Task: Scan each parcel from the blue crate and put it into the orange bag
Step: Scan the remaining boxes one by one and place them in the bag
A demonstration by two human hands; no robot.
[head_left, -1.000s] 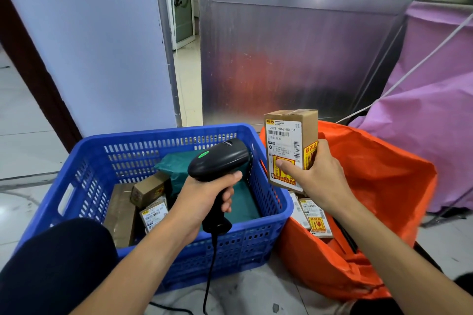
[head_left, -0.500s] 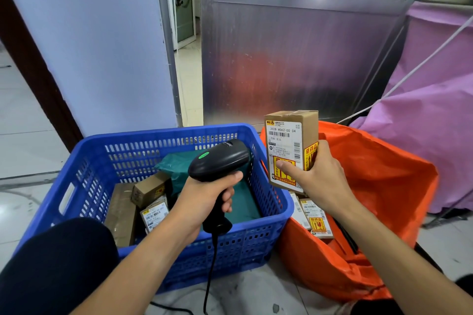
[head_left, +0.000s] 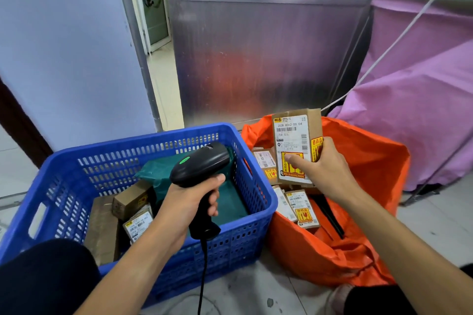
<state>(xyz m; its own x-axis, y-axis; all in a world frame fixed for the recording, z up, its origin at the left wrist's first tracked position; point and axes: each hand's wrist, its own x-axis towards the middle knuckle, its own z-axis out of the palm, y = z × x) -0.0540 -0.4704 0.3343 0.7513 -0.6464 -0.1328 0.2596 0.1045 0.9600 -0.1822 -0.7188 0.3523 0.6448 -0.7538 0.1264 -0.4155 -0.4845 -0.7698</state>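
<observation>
My right hand [head_left: 325, 169] grips a small cardboard parcel [head_left: 294, 135] with a white barcode label and yellow fragile stickers, held upright above the open orange bag [head_left: 371, 174]. Black and corded, the barcode scanner [head_left: 202, 169] is gripped by its handle in my left hand [head_left: 184, 202] over the blue crate [head_left: 158, 151], its head pointing toward the parcel. The crate holds a green poly mailer [head_left: 158, 174] and several small brown boxes [head_left: 130, 199]. Several labelled boxes [head_left: 302, 208] lie inside the bag.
A metal door panel [head_left: 268, 54] stands behind the crate and bag. Purple fabric [head_left: 422, 100] with a white cord hangs at the right. A lilac wall [head_left: 64, 46] is at the left. My dark-clothed knee [head_left: 43, 279] is at the lower left; tiled floor lies in front.
My right hand has carried the parcel a little to the right, from beside the crate's rim to over the bag's mouth. The scanner has stayed put.
</observation>
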